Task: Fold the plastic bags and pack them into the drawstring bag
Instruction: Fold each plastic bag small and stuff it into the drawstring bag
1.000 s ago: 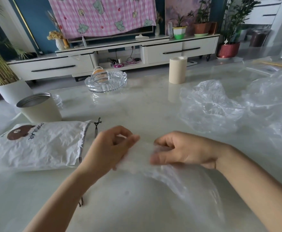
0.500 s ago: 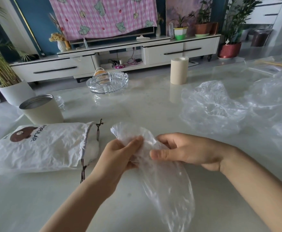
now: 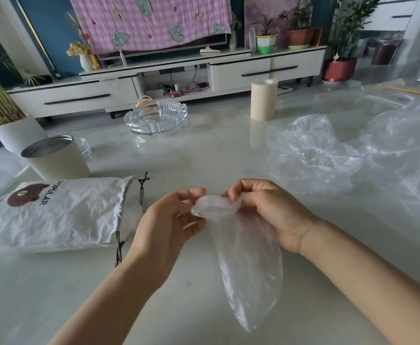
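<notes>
Centre frame: left hand and right hand both pinch the top of a clear plastic bag, fingers curled on it; its tail hangs toward the table. Drawstring bag lies at left. Loose plastic bags at right.

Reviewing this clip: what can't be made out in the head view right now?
All head view.
- Drawstring bag contents: opaque cloth hides them.
- Loose bags: count unclear; clear film overlaps, right edge cuts the pile.
- Held bag top: folds hidden by right hand.
- Item in glass dish: too small, distorted by glass.
</notes>
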A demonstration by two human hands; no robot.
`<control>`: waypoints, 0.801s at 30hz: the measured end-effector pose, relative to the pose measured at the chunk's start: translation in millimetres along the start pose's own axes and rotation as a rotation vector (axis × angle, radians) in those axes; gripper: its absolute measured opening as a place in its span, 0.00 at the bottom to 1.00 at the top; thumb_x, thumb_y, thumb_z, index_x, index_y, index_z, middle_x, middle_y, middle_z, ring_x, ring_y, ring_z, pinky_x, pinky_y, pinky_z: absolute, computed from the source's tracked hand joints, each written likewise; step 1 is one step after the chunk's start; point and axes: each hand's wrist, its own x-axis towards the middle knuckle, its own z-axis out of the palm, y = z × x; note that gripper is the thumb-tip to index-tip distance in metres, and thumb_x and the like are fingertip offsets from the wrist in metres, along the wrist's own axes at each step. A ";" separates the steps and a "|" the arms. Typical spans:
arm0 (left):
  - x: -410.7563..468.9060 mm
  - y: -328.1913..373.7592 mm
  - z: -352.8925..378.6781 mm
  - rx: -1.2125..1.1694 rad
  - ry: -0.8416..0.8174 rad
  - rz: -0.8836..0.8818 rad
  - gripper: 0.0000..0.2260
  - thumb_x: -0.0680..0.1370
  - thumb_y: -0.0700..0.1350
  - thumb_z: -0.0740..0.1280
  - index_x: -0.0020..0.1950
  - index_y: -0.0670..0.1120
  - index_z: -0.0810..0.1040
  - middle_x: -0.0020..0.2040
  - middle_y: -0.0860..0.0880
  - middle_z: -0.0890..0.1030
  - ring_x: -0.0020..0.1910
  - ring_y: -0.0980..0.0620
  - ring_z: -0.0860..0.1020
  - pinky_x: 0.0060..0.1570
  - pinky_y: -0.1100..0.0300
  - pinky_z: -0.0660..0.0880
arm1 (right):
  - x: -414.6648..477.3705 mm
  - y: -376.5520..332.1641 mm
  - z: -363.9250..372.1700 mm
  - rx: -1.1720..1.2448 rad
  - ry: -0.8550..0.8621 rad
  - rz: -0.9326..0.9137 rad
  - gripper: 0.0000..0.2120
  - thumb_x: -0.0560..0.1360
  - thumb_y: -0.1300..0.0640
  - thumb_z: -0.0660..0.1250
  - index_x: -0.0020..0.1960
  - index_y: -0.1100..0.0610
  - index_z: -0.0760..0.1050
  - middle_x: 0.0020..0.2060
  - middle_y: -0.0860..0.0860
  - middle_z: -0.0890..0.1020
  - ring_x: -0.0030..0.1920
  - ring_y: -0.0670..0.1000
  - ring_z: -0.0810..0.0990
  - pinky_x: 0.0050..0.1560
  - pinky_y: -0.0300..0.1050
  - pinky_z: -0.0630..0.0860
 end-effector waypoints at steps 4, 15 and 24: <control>-8.2 4.7 3.3 0.031 -0.208 -0.231 0.15 0.74 0.50 0.60 0.48 0.42 0.81 0.39 0.44 0.82 0.34 0.49 0.80 0.35 0.56 0.76 | -1.8 2.7 5.6 -0.113 0.036 -0.122 0.20 0.73 0.75 0.59 0.28 0.56 0.72 0.37 0.49 0.82 0.37 0.45 0.80 0.42 0.37 0.76; 1.1 4.2 -10.4 0.105 -0.058 -0.229 0.09 0.76 0.37 0.63 0.49 0.34 0.80 0.40 0.40 0.82 0.32 0.48 0.81 0.32 0.59 0.80 | -6.6 8.2 -13.9 -1.396 -0.043 -0.727 0.41 0.62 0.70 0.65 0.72 0.52 0.59 0.69 0.52 0.63 0.69 0.51 0.57 0.66 0.37 0.52; 5.8 -6.9 -13.6 0.406 0.125 0.117 0.03 0.75 0.33 0.66 0.44 0.35 0.78 0.35 0.43 0.78 0.35 0.48 0.76 0.34 0.61 0.73 | -7.0 19.5 12.2 -0.771 -0.175 -0.555 0.04 0.74 0.55 0.67 0.45 0.51 0.81 0.38 0.40 0.81 0.41 0.40 0.75 0.47 0.32 0.70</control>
